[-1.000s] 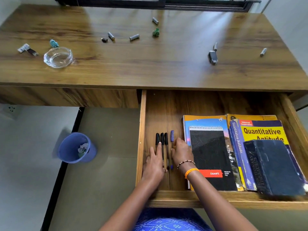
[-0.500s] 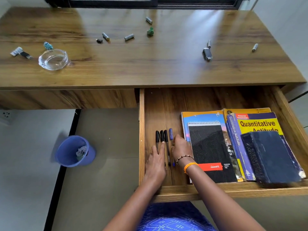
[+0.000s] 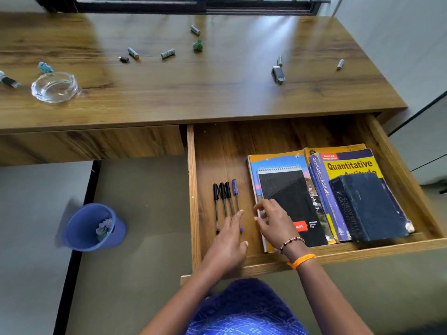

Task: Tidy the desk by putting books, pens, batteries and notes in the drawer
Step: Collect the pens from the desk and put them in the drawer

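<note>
Daylight from the window (image 3: 193,3) at the top lays soft glare streaks across the desk (image 3: 217,93), the floor below sits dimmer, the wide lens bows the edges, and the bin (image 3: 93,228) looks motion-smeared

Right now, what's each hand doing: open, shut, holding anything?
Left hand: open, straight fingers resting over the lower ends of the pens, gripping nothing.
Right hand: open, fingers loosely curled above the spiral pad, holding nothing.
</note>
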